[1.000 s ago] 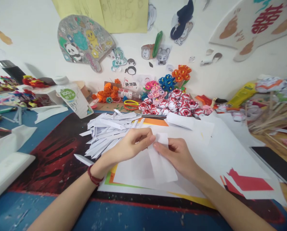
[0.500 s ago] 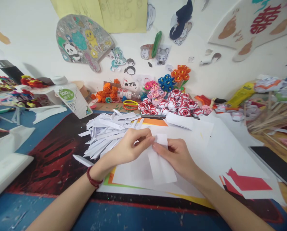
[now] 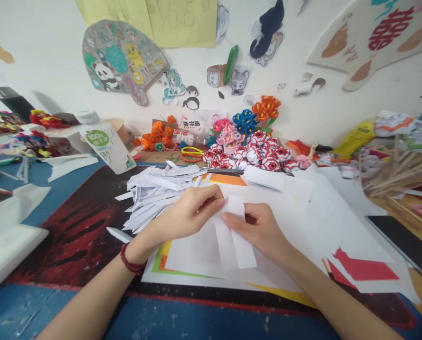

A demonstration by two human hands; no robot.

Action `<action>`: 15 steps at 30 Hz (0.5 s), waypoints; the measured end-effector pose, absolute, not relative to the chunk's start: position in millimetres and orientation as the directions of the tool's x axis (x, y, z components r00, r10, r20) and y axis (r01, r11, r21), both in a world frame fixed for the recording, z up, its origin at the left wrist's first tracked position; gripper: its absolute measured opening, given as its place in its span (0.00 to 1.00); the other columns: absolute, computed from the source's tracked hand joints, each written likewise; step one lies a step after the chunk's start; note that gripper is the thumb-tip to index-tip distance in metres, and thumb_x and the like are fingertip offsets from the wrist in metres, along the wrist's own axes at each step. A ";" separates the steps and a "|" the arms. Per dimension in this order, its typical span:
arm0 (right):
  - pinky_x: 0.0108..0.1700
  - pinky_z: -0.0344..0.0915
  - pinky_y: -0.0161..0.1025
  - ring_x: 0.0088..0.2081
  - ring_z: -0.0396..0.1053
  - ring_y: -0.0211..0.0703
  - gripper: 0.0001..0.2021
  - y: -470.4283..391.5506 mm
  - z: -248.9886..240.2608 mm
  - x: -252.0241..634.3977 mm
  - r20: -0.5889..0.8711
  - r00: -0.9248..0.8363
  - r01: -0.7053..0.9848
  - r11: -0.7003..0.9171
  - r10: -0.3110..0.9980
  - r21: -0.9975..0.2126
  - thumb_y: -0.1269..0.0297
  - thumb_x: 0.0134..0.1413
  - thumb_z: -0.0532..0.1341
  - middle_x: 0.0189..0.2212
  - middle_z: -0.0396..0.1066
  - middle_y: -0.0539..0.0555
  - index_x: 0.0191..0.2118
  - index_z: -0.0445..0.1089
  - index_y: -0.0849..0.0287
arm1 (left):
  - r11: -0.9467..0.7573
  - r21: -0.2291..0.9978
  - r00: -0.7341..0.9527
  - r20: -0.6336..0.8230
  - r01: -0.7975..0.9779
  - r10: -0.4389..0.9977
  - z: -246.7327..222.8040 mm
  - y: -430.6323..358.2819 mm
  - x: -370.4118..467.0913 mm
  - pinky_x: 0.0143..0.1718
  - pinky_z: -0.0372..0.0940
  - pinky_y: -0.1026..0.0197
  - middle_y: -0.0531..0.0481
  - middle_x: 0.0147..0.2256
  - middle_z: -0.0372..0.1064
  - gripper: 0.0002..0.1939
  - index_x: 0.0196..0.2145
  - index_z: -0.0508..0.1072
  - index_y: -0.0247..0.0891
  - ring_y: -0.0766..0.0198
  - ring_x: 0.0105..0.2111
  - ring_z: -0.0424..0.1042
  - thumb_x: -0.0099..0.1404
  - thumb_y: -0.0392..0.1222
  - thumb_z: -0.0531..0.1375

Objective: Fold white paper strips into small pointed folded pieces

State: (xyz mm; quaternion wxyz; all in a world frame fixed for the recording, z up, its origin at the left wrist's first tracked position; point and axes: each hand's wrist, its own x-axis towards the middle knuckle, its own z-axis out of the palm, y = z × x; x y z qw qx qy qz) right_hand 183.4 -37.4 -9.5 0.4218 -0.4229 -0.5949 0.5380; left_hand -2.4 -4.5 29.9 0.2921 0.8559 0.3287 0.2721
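Note:
A creased white paper strip [image 3: 244, 250] is held over the stacked sheets in the middle of the table. My right hand [image 3: 258, 229] is closed on it, the thumb lying flat across its face. At its upper left edge my left hand [image 3: 197, 208] pinches the same paper between thumb and index finger. Under both hands lie large white sheets [image 3: 197, 264], with orange, green and yellow ones showing at the edges. Left of my left hand is a heap of folded white paper strips [image 3: 150, 189]; one loose strip [image 3: 119, 234] sits by the wrist.
Red-and-white paper flowers [image 3: 264, 153] are piled behind the sheets. A white bottle [image 3: 106, 144] leans at back left. On the right lie red paper pieces [image 3: 367, 267], a dark flat device [image 3: 405, 245] and a yellow cutter [image 3: 354, 140]. A white box [image 3: 12, 257] is at the left edge.
The paper strip has turned slightly, so a fold along its length shows more clearly. My left hand has shifted a little left, still pinching the edge.

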 end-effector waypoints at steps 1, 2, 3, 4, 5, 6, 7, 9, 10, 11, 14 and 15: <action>0.22 0.50 0.32 0.22 0.52 0.32 0.18 -37.5 -9.9 183.4 0.053 -0.285 0.059 0.073 0.957 -0.996 0.54 0.52 0.63 0.19 0.55 0.46 0.22 0.62 0.62 | -0.619 0.675 0.642 0.276 0.401 0.716 29.7 -4.0 -3.0 0.28 0.53 0.65 0.56 0.25 0.58 0.11 0.30 0.64 0.35 0.71 0.25 0.56 0.70 0.40 0.50; 0.22 0.49 0.31 0.21 0.51 0.31 0.19 -37.6 -10.4 183.6 0.062 -0.280 0.073 0.085 0.958 -0.994 0.54 0.53 0.63 0.18 0.53 0.45 0.21 0.60 0.61 | -0.624 0.672 0.646 0.278 0.398 0.711 29.4 -3.5 -3.4 0.28 0.53 0.65 0.56 0.25 0.59 0.11 0.31 0.64 0.35 0.71 0.25 0.56 0.71 0.40 0.50; 0.21 0.47 0.31 0.21 0.49 0.31 0.20 -37.6 -10.8 183.8 0.072 -0.275 0.088 0.100 0.959 -0.991 0.54 0.54 0.62 0.18 0.52 0.45 0.20 0.59 0.61 | -0.629 0.669 0.648 0.281 0.397 0.708 29.2 -3.1 -3.6 0.28 0.53 0.66 0.56 0.25 0.58 0.11 0.31 0.64 0.35 0.71 0.25 0.56 0.71 0.40 0.49; 0.20 0.45 0.31 0.20 0.48 0.30 0.21 -37.5 -11.2 184.1 0.082 -0.269 0.103 0.114 0.960 -0.988 0.54 0.55 0.61 0.17 0.50 0.44 0.19 0.57 0.60 | -0.632 0.666 0.650 0.282 0.397 0.705 29.1 -2.8 -3.6 0.28 0.53 0.66 0.56 0.25 0.58 0.11 0.31 0.64 0.35 0.71 0.25 0.56 0.71 0.40 0.49; 0.20 0.44 0.32 0.20 0.47 0.30 0.22 -37.4 -11.4 184.5 0.089 -0.264 0.119 0.124 0.961 -0.985 0.53 0.55 0.61 0.16 0.49 0.44 0.18 0.55 0.60 | -0.634 0.663 0.652 0.281 0.398 0.704 29.0 -2.5 -3.5 0.28 0.53 0.66 0.56 0.25 0.58 0.12 0.30 0.64 0.35 0.71 0.25 0.56 0.71 0.40 0.49; 0.20 0.43 0.32 0.20 0.46 0.30 0.23 -37.3 -11.6 184.9 0.091 -0.261 0.132 0.129 0.961 -0.983 0.53 0.55 0.60 0.16 0.48 0.44 0.18 0.54 0.60 | -0.634 0.662 0.653 0.280 0.400 0.704 28.9 -2.4 -3.3 0.28 0.53 0.66 0.56 0.25 0.58 0.12 0.30 0.64 0.35 0.71 0.25 0.56 0.71 0.40 0.49; 0.20 0.43 0.32 0.20 0.46 0.30 0.23 -37.1 -11.6 185.2 0.092 -0.259 0.142 0.132 0.962 -0.981 0.53 0.55 0.60 0.16 0.47 0.44 0.17 0.53 0.60 | -0.633 0.661 0.653 0.278 0.403 0.705 28.9 -2.4 -3.0 0.28 0.52 0.65 0.56 0.25 0.57 0.12 0.30 0.64 0.35 0.71 0.24 0.56 0.71 0.41 0.49; 0.20 0.43 0.32 0.20 0.46 0.30 0.23 -36.9 -11.2 185.8 0.088 -0.254 0.155 0.130 0.963 -0.979 0.53 0.55 0.61 0.16 0.47 0.44 0.17 0.53 0.59 | -0.619 0.670 0.641 0.270 0.410 0.718 28.9 -2.7 -2.1 0.27 0.52 0.65 0.56 0.25 0.58 0.12 0.30 0.65 0.35 0.71 0.24 0.56 0.70 0.41 0.50; 0.20 0.44 0.32 0.20 0.47 0.30 0.23 -36.8 -11.0 185.9 0.088 -0.249 0.157 0.130 0.964 -0.979 0.53 0.55 0.61 0.16 0.47 0.44 0.17 0.53 0.59 | -0.608 0.678 0.629 0.269 0.415 0.729 28.9 -3.0 -1.5 0.27 0.53 0.65 0.56 0.25 0.59 0.12 0.31 0.65 0.35 0.70 0.24 0.56 0.70 0.42 0.50; 0.20 0.44 0.32 0.20 0.47 0.30 0.23 -36.7 -10.8 186.0 0.085 -0.250 0.159 0.127 0.965 -0.979 0.53 0.55 0.61 0.16 0.48 0.44 0.17 0.53 0.59 | -0.594 0.687 0.614 0.268 0.418 0.742 29.0 -3.4 -0.8 0.27 0.53 0.65 0.55 0.25 0.61 0.11 0.31 0.66 0.35 0.70 0.25 0.57 0.70 0.43 0.51; 0.21 0.43 0.33 0.20 0.47 0.31 0.23 -36.4 -10.8 185.8 0.083 -0.249 0.179 0.130 0.965 -0.975 0.52 0.54 0.61 0.16 0.48 0.44 0.17 0.54 0.59 | -0.566 0.715 0.583 0.272 0.410 0.766 29.2 -4.7 1.2 0.28 0.54 0.65 0.54 0.26 0.63 0.10 0.31 0.67 0.35 0.70 0.25 0.59 0.69 0.42 0.53; 0.21 0.43 0.33 0.20 0.47 0.31 0.22 -36.2 -10.9 185.7 0.081 -0.252 0.188 0.131 0.964 -0.974 0.52 0.54 0.61 0.16 0.48 0.44 0.17 0.56 0.60 | -0.565 0.721 0.582 0.276 0.401 0.765 29.4 -5.0 1.7 0.28 0.55 0.65 0.54 0.26 0.63 0.10 0.31 0.67 0.35 0.70 0.25 0.59 0.68 0.42 0.53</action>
